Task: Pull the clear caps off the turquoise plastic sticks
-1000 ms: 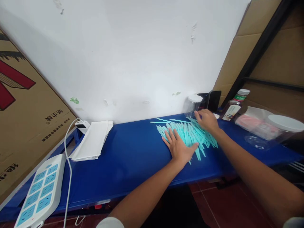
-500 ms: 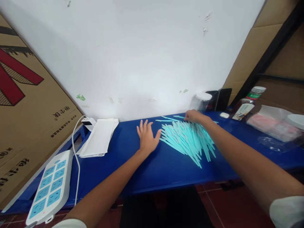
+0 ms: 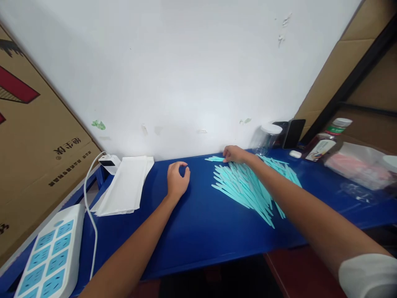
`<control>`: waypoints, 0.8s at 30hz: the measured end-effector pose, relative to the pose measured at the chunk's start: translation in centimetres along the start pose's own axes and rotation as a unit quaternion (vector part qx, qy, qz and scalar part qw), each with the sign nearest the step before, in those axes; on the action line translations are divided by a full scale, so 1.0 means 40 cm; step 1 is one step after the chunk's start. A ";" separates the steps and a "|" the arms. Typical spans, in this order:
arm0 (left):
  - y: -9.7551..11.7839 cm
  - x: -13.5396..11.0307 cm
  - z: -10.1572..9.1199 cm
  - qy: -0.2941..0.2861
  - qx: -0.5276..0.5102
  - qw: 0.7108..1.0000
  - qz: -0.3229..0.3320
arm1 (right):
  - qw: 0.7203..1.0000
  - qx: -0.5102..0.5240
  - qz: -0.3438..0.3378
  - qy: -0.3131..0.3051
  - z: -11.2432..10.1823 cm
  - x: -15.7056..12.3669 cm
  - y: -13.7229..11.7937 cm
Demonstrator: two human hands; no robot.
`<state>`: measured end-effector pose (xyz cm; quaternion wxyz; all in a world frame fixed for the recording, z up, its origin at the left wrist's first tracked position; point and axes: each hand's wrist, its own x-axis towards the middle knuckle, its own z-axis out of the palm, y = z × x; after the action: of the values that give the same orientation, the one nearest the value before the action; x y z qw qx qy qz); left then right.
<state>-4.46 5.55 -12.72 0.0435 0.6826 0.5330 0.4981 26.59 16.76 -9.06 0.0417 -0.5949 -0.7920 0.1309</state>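
A spread pile of thin turquoise sticks [image 3: 248,186] lies on the blue table [image 3: 198,223], right of centre. My right hand [image 3: 235,154] rests at the pile's far left edge near the wall, fingers curled onto a few loose sticks [image 3: 214,159]. My left hand [image 3: 177,180] sits on bare table left of the pile, its fingers curled with thumb and forefinger meeting in a loose ring; I cannot see anything in it.
A stack of white paper bags [image 3: 125,186] lies left, with a white charger [image 3: 108,161] and cable behind it. A power strip [image 3: 46,256] sits at the near left. A clear jar [image 3: 267,138], a phone [image 3: 294,132], a bottle [image 3: 322,142] and plastic packets [image 3: 359,167] stand right.
My left hand left the pile, moved left onto bare table and curled its fingers. My right hand slid left along the back of the pile toward the loose sticks.
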 end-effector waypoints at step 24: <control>0.001 -0.005 0.005 -0.018 -0.080 0.995 -0.054 | 0.986 -0.152 -0.067 0.009 -0.034 -0.098 -0.188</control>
<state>-4.27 5.47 -12.92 0.1344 0.6560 0.5263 0.5240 21.01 11.30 -5.48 -0.0332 -0.5408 -0.8405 0.0010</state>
